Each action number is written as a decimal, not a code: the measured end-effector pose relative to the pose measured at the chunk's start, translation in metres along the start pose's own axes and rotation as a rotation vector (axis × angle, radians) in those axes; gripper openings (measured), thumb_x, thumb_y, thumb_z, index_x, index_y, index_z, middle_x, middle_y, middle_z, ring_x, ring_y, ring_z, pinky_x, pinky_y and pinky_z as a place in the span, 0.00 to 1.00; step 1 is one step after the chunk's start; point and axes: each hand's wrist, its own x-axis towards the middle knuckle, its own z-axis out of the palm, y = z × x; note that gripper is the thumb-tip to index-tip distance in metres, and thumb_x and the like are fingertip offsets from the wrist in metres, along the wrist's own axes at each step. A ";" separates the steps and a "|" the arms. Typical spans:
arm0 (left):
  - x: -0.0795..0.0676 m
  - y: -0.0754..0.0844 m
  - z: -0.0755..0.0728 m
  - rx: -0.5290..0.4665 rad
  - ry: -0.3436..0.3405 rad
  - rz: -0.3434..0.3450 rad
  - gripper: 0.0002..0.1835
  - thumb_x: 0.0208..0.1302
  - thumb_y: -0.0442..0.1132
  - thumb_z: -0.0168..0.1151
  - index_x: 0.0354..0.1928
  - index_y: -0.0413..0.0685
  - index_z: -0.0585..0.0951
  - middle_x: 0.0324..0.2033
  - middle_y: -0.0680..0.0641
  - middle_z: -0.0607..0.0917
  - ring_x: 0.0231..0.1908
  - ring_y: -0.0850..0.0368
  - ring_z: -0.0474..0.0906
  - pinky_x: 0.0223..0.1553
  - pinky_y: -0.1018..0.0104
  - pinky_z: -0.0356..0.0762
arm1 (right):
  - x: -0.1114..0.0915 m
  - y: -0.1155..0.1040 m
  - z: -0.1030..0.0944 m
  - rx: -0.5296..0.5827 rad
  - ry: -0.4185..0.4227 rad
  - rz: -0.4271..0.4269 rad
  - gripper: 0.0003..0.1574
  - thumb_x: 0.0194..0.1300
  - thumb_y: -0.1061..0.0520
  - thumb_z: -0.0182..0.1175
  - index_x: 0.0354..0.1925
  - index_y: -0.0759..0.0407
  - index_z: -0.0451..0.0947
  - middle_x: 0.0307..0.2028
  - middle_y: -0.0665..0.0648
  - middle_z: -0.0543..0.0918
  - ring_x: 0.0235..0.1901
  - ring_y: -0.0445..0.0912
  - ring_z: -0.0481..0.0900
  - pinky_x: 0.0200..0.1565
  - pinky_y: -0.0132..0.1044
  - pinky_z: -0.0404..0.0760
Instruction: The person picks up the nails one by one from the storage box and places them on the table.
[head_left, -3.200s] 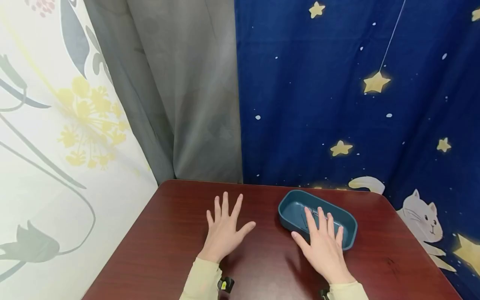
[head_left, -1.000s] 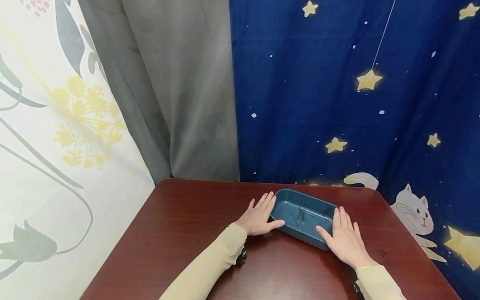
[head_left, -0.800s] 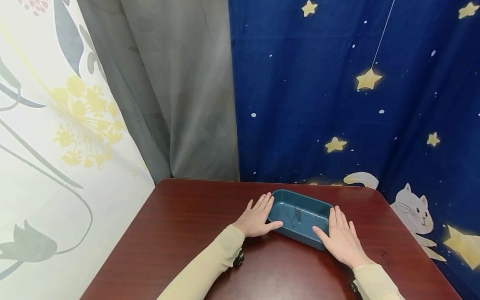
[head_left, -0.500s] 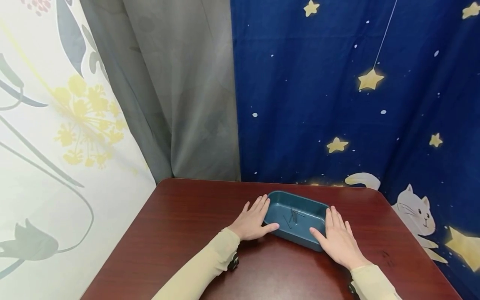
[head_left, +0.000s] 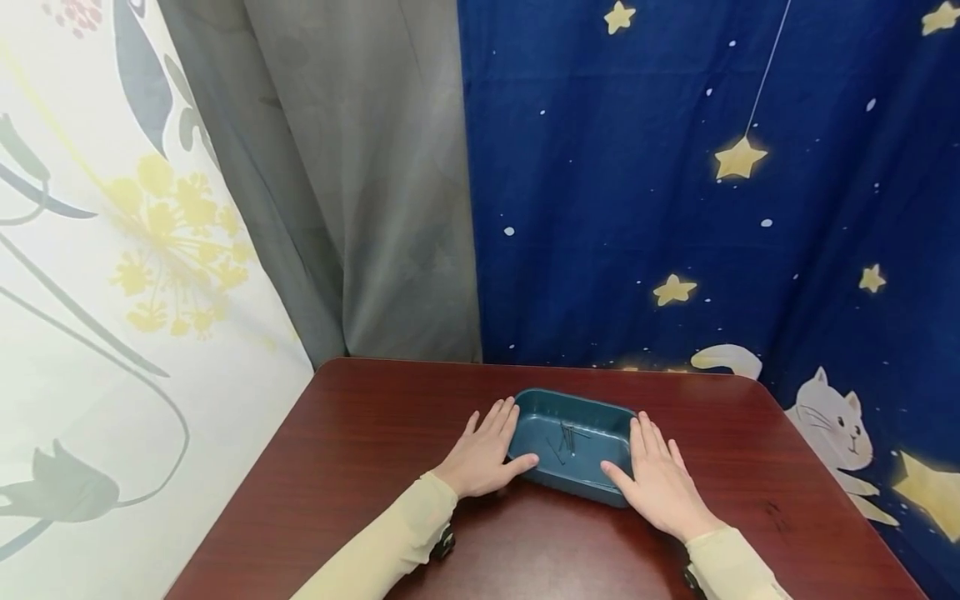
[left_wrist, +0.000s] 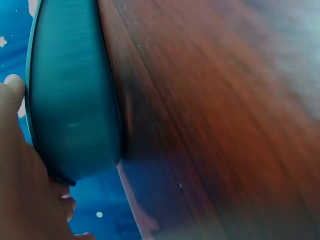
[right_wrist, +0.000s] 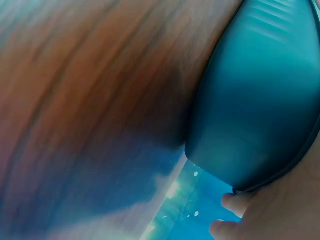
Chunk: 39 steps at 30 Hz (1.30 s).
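A dark blue-green rectangular tray (head_left: pixel 585 485) with rounded corners sits on the table between my two hands, its long side slightly slanted. Inside lie several thin, dark, nail-like pieces (head_left: pixel 567 438). My left hand (head_left: pixel 480 457) lies along the tray's left end with straight fingers, the thumb at the near rim. At the opposite end, my right hand (head_left: pixel 662 483) rests its straight fingers against the side, thumb reaching over the near rim. Both wrist views show the tray's outer wall (left_wrist: pixel 75 95) close above the wood, with fingertips partly hidden beyond it.
The reddish-brown wooden table (head_left: pixel 360 433) has rounded far corners. Behind it hang a grey curtain (head_left: pixel 405 208) and a blue curtain (head_left: pixel 585 208) with stars and a cat. A white flowered curtain (head_left: pixel 90 400) borders the left side.
Both hands came to the tray's ends from above the table. Since then the tray has slid left and a little nearer between them, the dark pieces moving along inside.
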 end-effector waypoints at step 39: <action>-0.068 -0.013 -0.025 -0.036 0.017 -0.120 0.59 0.48 0.79 0.41 0.71 0.43 0.46 0.71 0.48 0.39 0.70 0.48 0.37 0.61 0.37 0.44 | 0.002 -0.051 0.008 0.042 -0.029 -0.160 0.58 0.56 0.25 0.47 0.71 0.56 0.44 0.72 0.49 0.37 0.70 0.47 0.40 0.64 0.54 0.49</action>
